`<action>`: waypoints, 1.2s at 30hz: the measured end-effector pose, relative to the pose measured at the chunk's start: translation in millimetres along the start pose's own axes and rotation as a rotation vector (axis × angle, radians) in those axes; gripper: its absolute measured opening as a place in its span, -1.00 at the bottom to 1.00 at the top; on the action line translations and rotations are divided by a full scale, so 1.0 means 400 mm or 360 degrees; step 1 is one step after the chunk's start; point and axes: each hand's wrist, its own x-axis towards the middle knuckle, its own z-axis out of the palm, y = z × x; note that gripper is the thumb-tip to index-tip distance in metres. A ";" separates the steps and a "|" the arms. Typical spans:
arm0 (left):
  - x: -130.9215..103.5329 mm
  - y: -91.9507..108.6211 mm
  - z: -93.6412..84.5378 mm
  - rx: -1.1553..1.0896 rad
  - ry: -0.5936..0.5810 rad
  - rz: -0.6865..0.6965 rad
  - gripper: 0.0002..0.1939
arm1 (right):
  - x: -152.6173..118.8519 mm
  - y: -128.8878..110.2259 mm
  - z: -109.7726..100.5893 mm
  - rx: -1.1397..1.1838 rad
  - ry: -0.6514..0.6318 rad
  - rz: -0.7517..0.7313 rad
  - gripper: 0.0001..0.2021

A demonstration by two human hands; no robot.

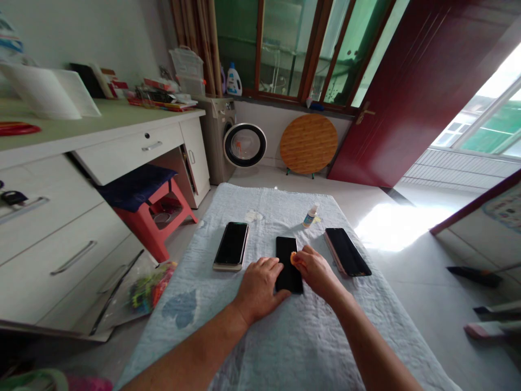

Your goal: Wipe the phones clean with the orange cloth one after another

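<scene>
A black phone [289, 282] lies screen up in the middle of the cloth-covered table [285, 342]. My left hand [260, 288] rests against its left side, fingers on the edge and thumb by the lower end; it does not grip the phone fully. My right hand [314, 269] pinches a small orange cloth [293, 258] against the upper right of the screen. Another phone [233, 243] lies to the left on a pale case or box, and a third [348, 252] with a pink edge lies to the right. A small spray bottle [310, 216] stands behind them.
Left of the table are a red stool [163, 217] with a dark blue top, a plastic bag [134, 293] on the floor and a white desk [134, 136]. Behind stand a washing machine [214, 141] with its door open and a round wooden tabletop [309, 142].
</scene>
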 end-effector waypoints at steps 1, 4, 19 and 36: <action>0.000 -0.001 0.000 -0.0001 0.0005 0.0007 -0.41 | -0.019 -0.010 -0.003 0.0024 -0.0035 -0.0028 -0.79; 0.000 -0.005 0.005 -0.0003 0.0032 0.0020 -0.41 | -0.070 -0.038 -0.014 0.0102 -0.0133 -0.0061 -0.77; 0.003 -0.003 -0.014 0.0001 -0.0044 0.0059 -0.43 | 0.093 0.039 0.008 -0.0110 0.0077 0.0113 -0.79; 0.001 -0.009 0.001 0.0001 0.0035 0.0038 -0.43 | 0.254 0.008 0.036 -0.0476 -0.0274 0.0057 -0.70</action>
